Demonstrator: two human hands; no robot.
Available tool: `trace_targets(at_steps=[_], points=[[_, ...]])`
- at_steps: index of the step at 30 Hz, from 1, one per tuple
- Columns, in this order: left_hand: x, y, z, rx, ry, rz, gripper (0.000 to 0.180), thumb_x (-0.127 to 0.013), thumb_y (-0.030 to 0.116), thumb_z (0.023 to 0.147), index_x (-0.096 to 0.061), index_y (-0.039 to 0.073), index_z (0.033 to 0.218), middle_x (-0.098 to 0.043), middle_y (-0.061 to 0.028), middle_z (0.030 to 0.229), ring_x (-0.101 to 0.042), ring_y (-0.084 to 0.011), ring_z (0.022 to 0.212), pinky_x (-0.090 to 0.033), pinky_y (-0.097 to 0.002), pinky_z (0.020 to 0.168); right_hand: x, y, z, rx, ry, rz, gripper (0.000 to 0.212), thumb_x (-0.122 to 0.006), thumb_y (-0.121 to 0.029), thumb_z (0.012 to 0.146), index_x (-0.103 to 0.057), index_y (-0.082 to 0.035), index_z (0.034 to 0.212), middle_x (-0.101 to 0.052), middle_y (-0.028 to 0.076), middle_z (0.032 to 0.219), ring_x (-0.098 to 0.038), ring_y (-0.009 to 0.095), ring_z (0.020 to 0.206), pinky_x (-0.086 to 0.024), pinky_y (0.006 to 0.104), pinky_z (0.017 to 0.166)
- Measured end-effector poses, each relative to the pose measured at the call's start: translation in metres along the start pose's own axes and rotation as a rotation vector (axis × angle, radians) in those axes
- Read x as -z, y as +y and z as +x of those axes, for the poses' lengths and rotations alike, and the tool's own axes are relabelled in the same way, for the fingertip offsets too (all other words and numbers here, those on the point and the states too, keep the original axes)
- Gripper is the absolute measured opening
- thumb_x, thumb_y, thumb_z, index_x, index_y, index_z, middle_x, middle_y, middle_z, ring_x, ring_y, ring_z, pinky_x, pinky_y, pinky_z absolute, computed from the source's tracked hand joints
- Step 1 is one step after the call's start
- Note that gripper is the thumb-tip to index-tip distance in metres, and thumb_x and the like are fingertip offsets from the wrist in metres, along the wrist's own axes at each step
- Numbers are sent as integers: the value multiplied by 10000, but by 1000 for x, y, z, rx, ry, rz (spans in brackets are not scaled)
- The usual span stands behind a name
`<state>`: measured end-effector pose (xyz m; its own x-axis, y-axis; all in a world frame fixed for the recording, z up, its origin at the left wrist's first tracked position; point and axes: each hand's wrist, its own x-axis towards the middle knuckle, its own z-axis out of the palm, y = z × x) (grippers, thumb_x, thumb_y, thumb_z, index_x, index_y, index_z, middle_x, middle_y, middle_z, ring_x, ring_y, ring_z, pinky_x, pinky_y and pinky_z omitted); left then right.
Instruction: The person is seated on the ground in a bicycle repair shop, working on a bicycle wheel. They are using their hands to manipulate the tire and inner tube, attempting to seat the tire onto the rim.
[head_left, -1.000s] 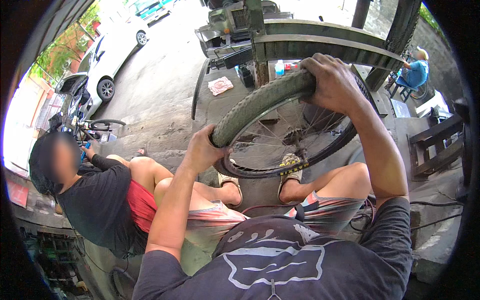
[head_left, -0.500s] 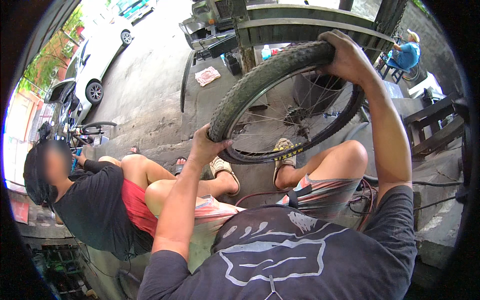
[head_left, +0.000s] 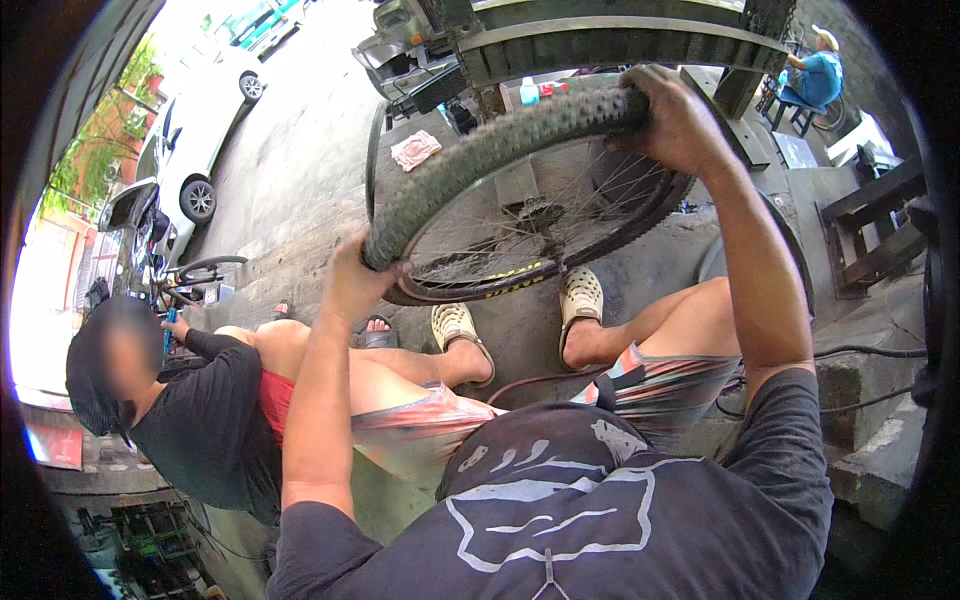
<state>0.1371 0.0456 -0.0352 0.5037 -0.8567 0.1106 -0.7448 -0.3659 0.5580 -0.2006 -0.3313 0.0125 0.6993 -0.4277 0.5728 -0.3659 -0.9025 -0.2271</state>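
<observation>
- Your left hand (head_left: 360,280) is clamped on the tyre at the wheel's (head_left: 540,218) left edge, centre of the frame.
- Your right hand (head_left: 680,125) grips the tyre at its upper right; your hands are well apart.
- The wheel is tilted in the upper middle, above your clogs (head_left: 456,326).
- Under you spreads grey, stained ground (head_left: 290,190), running to the upper left of the frame.
- On it, left of the tyre, lies a pink cloth (head_left: 416,151); a bottle (head_left: 528,92) stands beyond the tyre.
- A dark metal beam (head_left: 620,48) crosses the top of the frame.
- A white car (head_left: 180,147) is at upper left, with a bicycle (head_left: 208,268) below it.
- At left, close to you, sits a person in black (head_left: 205,430).
- At upper right, a person in blue (head_left: 820,80) sits on a stool (head_left: 790,103).
</observation>
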Motion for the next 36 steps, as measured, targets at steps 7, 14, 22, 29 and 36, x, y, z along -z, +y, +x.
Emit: trace_targets(at_steps=[7, 14, 22, 29, 36], points=[[-77, -16, -5, -110, 231, 30, 551, -1019, 164, 764, -746, 4, 1216, -813, -204, 1108, -781, -390, 997, -607, -457, 901, -31, 46, -30, -152, -100, -4, 800, -1030, -355, 741, -671, -100, 1410, -753, 222, 1294, -706, 445, 1287, -574, 531, 1074], [-76, -39, 7, 51, 55, -271, 519, -1005, 109, 772, -774, 0, 1224, -857, -133, 1078, -796, -244, 961, -617, -409, 915, -25, 19, 0, -27, -135, -48, 965, -1019, -326, 732, -575, -152, 1571, -669, 218, 1486, -630, 450, 1412, -528, 524, 1186], [-13, 73, 15, -46, 31, 62, 472, -1006, 200, 742, -772, 0, 1100, -805, -264, 1053, -786, -420, 1021, -606, -483, 916, -25, -84, 52, 199, -386, -137, 545, -923, -162, 742, -732, -102, 1248, -811, 195, 1074, -789, 435, 1057, -618, 553, 958], [7, 50, 24, -14, -17, 98, 592, -1003, 263, 756, -743, 8, 1223, -806, -267, 1133, -781, -431, 1124, -595, -504, 1004, -36, -83, 47, 55, -434, -44, 631, -954, -254, 708, -760, -72, 1279, -812, 220, 1129, -768, 458, 1114, -612, 549, 971], [-15, -35, -5, 15, -9, -51, 638, -1004, 179, 757, -750, -1, 1314, -818, -246, 1134, -797, -371, 1077, -602, -462, 991, -29, -68, 51, 86, -310, -14, 631, -960, -285, 685, -772, -87, 1254, -810, 214, 1143, -773, 437, 1128, -614, 535, 989]])
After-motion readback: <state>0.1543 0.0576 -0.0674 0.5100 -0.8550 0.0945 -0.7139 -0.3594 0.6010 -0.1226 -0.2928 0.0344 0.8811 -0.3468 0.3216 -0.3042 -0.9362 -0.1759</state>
